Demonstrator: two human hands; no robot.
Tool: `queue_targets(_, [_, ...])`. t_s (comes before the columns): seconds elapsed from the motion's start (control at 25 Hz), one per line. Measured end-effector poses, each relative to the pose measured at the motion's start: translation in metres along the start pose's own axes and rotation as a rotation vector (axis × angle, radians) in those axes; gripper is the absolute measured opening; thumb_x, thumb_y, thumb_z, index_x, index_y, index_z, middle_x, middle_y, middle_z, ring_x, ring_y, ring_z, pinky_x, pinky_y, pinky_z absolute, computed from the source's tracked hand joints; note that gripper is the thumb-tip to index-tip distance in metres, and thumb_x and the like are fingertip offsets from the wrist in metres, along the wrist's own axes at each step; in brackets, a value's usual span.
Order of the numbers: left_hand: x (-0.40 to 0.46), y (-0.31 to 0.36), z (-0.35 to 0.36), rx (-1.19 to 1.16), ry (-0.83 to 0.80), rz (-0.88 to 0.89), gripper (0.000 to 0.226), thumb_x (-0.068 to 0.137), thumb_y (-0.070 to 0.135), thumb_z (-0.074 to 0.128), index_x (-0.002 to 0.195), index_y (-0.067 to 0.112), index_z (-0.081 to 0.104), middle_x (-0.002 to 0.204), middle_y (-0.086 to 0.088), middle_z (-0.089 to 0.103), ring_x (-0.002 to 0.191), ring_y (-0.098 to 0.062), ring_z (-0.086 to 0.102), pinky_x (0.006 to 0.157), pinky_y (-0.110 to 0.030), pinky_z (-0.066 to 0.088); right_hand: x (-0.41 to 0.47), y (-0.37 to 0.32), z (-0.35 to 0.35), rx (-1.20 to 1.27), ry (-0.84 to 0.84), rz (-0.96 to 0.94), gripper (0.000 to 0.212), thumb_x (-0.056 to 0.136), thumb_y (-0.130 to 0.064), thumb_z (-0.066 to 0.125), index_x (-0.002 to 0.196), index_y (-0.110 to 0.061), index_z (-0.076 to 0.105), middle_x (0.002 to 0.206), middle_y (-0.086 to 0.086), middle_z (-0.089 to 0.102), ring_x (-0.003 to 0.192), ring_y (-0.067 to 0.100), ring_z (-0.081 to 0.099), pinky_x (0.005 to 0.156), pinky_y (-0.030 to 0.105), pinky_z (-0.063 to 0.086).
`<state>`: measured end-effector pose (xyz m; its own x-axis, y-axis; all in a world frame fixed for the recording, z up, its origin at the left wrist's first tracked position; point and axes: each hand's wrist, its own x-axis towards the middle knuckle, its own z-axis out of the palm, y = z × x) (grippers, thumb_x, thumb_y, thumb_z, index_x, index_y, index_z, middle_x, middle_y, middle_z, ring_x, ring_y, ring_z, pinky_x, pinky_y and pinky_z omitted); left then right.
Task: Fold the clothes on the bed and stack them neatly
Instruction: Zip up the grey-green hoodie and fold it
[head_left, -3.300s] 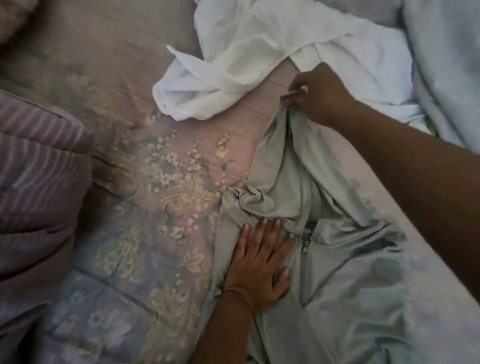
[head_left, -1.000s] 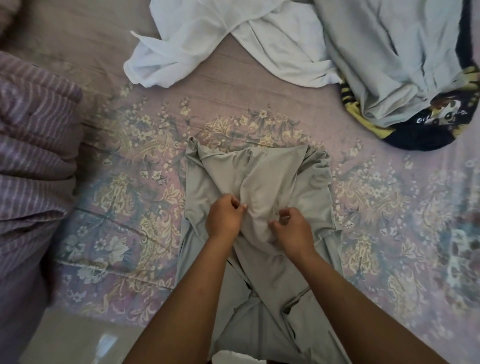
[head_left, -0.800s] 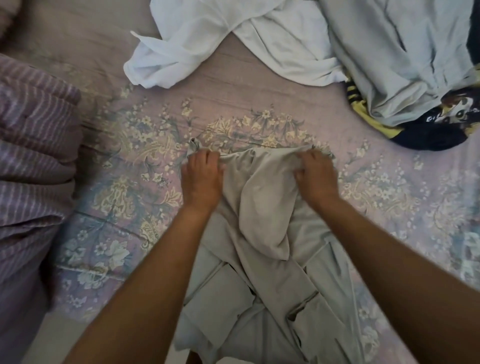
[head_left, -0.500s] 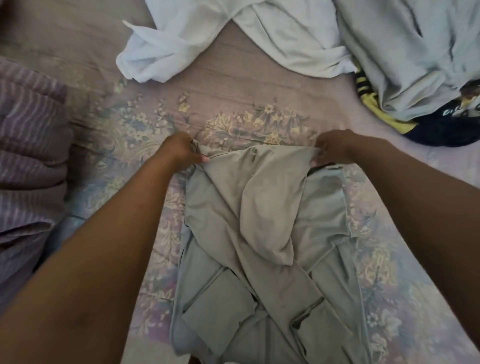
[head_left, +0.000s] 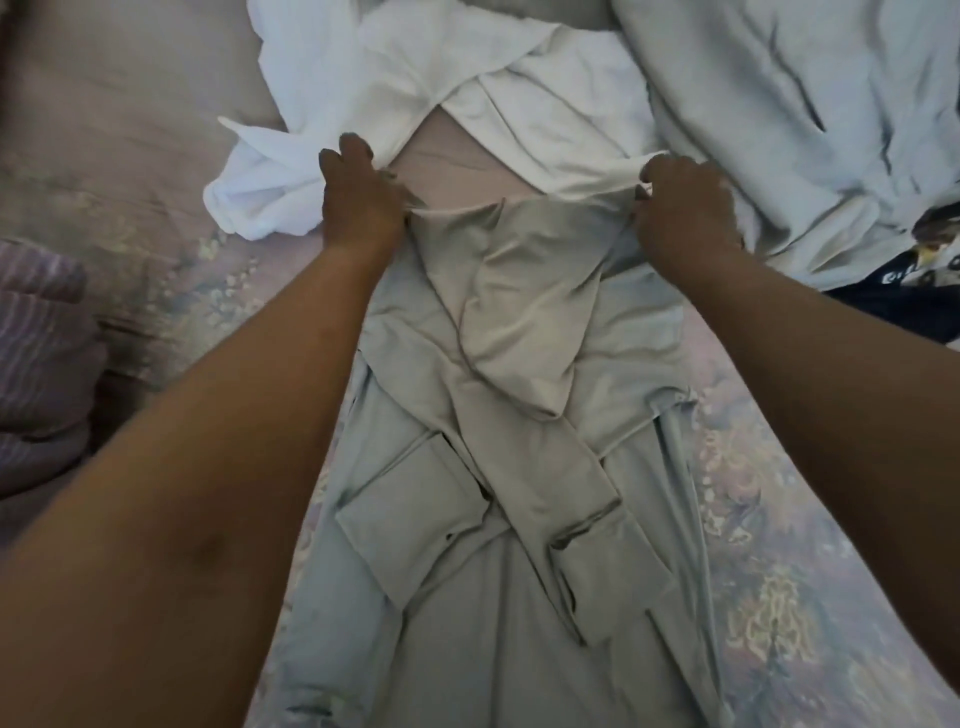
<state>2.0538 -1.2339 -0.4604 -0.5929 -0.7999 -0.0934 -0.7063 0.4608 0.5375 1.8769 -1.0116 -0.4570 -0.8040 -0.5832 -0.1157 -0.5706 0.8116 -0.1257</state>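
Grey-green garment (head_left: 498, 545) laid lengthwise on the floral bedspread (head_left: 769, 597), its near part with pocket flaps and crossed folds lying below both grips. Farther up, a loose flap of the same cloth droops between the two wrists. Left hand (head_left: 358, 202): grip closed on the garment's far left corner, fingers curled round the hem. Right hand (head_left: 685, 208): grip closed on the far right corner, the hem drawn taut between the two grips. Just beyond the left grip, touching it, a crumpled white garment (head_left: 395, 93). Beyond and outboard of the right grip, a pale blue garment (head_left: 779, 119) overlying what appears to be a dark printed item (head_left: 914, 280). Outboard of the left forearm, a striped purple quilt (head_left: 41, 353).
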Motion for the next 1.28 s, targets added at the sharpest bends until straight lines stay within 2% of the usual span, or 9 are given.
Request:
queue_targets(0.16, [-0.088,-0.015,0.043,0.257,-0.117,0.452,0.059,0.104,0.022,0.046,0.155,-0.001,0.028,0.162,-0.029,0.021,0.152,-0.039,0.021,0.123,-0.045,0.017,-0.079,-0.035,0.043,0.184,-0.045,-0.263,0.054,0.103,-0.020,0.050,0.152,-0.002,0.038,0.160,0.023,0.031,0.150,0.039,0.029,0.121,0.049,0.024])
queue_targets(0.32, [-0.160,-0.046,0.063,0.362,-0.119,0.755,0.055,0.095,0.020,0.066,0.143,0.000,0.050,0.150,-0.025,0.046,0.139,-0.038,0.046,0.113,-0.053,0.034,-0.160,-0.035,0.083,0.103,0.000,-0.321,0.056,0.097,-0.033,0.063,0.148,-0.013,0.050,0.156,0.016,0.043,0.144,0.030,0.043,0.116,0.045,0.031])
queue_targets(0.44, [-0.194,-0.067,0.050,0.184,0.017,0.444,0.049,0.096,0.010,0.061,0.138,-0.011,0.049,0.144,-0.034,0.048,0.133,-0.046,0.047,0.110,-0.056,0.035,-0.206,-0.021,0.085,0.186,0.102,-0.071,0.057,0.097,-0.023,0.063,0.146,0.000,0.048,0.150,0.029,0.045,0.137,0.042,0.046,0.112,0.052,0.035])
queue_targets(0.56, [-0.264,-0.086,0.028,0.102,0.029,0.241,0.040,0.097,0.016,0.050,0.121,-0.016,0.059,0.121,-0.035,0.060,0.107,-0.050,0.059,0.094,-0.056,0.047,-0.293,-0.009,0.083,0.156,0.224,-0.031,0.043,0.091,-0.016,0.065,0.127,0.005,0.059,0.119,0.032,0.062,0.103,0.045,0.061,0.084,0.050,0.051])
queue_targets(0.68, [-0.296,-0.092,0.005,0.064,-0.151,0.110,0.038,0.095,0.017,0.055,0.116,-0.014,0.062,0.112,-0.032,0.062,0.100,-0.047,0.059,0.087,-0.054,0.048,-0.340,-0.009,0.068,0.343,-0.027,0.240,0.042,0.091,-0.014,0.072,0.125,0.007,0.059,0.113,0.029,0.064,0.099,0.044,0.061,0.085,0.051,0.050])
queue_targets(0.84, [-0.273,-0.103,-0.007,-0.026,-0.320,-0.392,0.040,0.088,0.021,0.078,0.114,-0.005,0.064,0.114,-0.028,0.061,0.104,-0.041,0.060,0.089,-0.048,0.046,-0.346,0.003,0.052,0.622,-0.260,0.865,0.052,0.092,-0.030,0.075,0.124,0.006,0.057,0.121,0.026,0.062,0.115,0.044,0.056,0.096,0.050,0.043])
queue_targets(1.08, [-0.290,-0.115,-0.016,-0.418,-0.451,-0.808,0.033,0.090,0.014,0.076,0.066,-0.002,0.062,0.050,-0.011,0.059,0.041,-0.018,0.055,0.048,-0.026,0.047,-0.350,-0.003,0.051,1.003,-0.314,1.176,0.036,0.092,-0.019,0.073,0.101,0.015,0.066,0.096,0.024,0.064,0.090,0.033,0.061,0.079,0.041,0.048])
queue_targets(1.2, [-0.303,-0.119,-0.015,-0.436,-0.487,-0.828,0.033,0.093,0.017,0.074,0.072,-0.008,0.065,0.049,-0.010,0.059,0.041,-0.019,0.054,0.048,-0.025,0.044,-0.366,0.001,0.052,0.903,-0.150,1.184,0.034,0.090,-0.015,0.067,0.081,0.017,0.058,0.074,0.019,0.051,0.071,0.027,0.047,0.066,0.036,0.035])
queue_targets(1.28, [-0.313,-0.122,-0.020,-0.287,-0.475,-0.711,0.036,0.094,0.023,0.072,0.077,-0.008,0.067,0.069,-0.022,0.068,0.065,-0.030,0.066,0.062,-0.034,0.047,-0.374,0.004,0.049,0.838,-0.139,1.149,0.040,0.091,-0.020,0.067,0.068,0.011,0.054,0.069,0.021,0.049,0.068,0.028,0.045,0.067,0.037,0.033])
